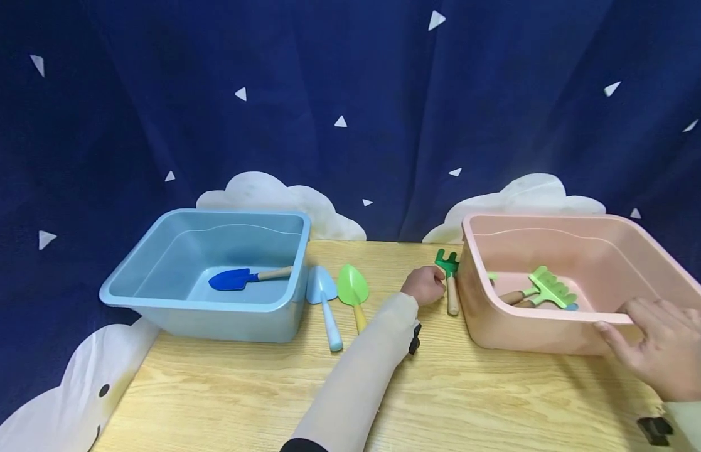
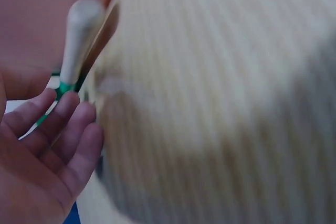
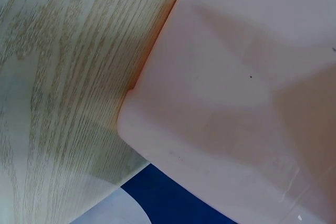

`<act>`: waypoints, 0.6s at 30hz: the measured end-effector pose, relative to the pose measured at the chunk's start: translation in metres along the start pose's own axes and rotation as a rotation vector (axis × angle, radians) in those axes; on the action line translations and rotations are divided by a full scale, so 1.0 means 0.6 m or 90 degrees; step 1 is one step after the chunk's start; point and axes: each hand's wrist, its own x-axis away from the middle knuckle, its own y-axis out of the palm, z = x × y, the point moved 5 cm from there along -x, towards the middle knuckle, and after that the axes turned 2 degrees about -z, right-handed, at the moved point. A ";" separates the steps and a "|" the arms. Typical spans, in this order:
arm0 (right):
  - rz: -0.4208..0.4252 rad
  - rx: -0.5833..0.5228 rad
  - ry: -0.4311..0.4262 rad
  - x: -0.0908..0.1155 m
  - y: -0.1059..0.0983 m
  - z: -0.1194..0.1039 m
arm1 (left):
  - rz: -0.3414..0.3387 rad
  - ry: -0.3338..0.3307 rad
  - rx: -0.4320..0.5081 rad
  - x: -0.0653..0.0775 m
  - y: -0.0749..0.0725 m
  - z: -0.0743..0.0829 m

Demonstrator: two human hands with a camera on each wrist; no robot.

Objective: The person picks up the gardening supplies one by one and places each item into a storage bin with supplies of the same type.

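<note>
My left hand (image 1: 425, 285) is beside a green hand rake (image 1: 452, 292) with a wooden handle, which lies along the left wall of a pink basin. In the left wrist view the fingers (image 2: 63, 116) are loosely bent, fingertips right at the rake's green neck (image 2: 64, 88), with a gap between thumb and index finger. With my right hand (image 1: 663, 342) I hold the front rim of the pink basin (image 1: 531, 329), fingers over the edge and thumb outside. Inside the basin are a light green rake (image 1: 548, 287) and other wooden-handled tools, partly hidden.
At the left stands a light blue basin (image 1: 214, 317) holding a dark blue trowel (image 1: 231, 280). Between the basins lie a light blue trowel (image 1: 327, 307) and a green trowel (image 1: 353, 285) with a yellow handle. A dark blue curtain (image 1: 350, 75) hangs behind the wooden table (image 1: 226, 389).
</note>
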 end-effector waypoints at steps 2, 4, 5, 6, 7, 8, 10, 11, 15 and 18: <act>0.013 0.002 -0.006 0.000 -0.001 -0.001 | 0.009 -0.005 -0.016 0.000 0.009 0.003; 0.020 0.003 -0.007 0.000 -0.001 -0.002 | 0.021 -0.022 -0.029 0.000 0.014 0.005; 0.020 0.005 -0.008 0.000 -0.001 -0.002 | 0.025 -0.033 -0.033 0.001 0.016 0.005; 0.019 0.006 -0.009 0.000 -0.001 -0.003 | 0.026 -0.042 -0.039 0.001 0.018 0.006; 0.019 0.004 -0.009 0.000 -0.001 -0.003 | 0.025 -0.049 -0.046 0.001 0.020 0.006; 0.016 0.005 -0.009 0.000 -0.001 -0.003 | 0.023 -0.054 -0.053 0.001 0.023 0.007; 0.010 0.004 -0.010 0.000 0.000 -0.004 | 0.021 -0.063 -0.063 0.001 0.028 0.009; 0.010 0.001 -0.010 0.000 0.001 -0.004 | 0.018 -0.064 -0.072 0.001 0.031 0.011; 0.014 0.001 -0.009 -0.001 0.000 -0.005 | 0.014 -0.077 -0.106 0.002 0.042 0.020; 0.018 0.003 -0.008 0.000 -0.001 -0.005 | 0.017 -0.100 -0.110 0.007 0.045 0.029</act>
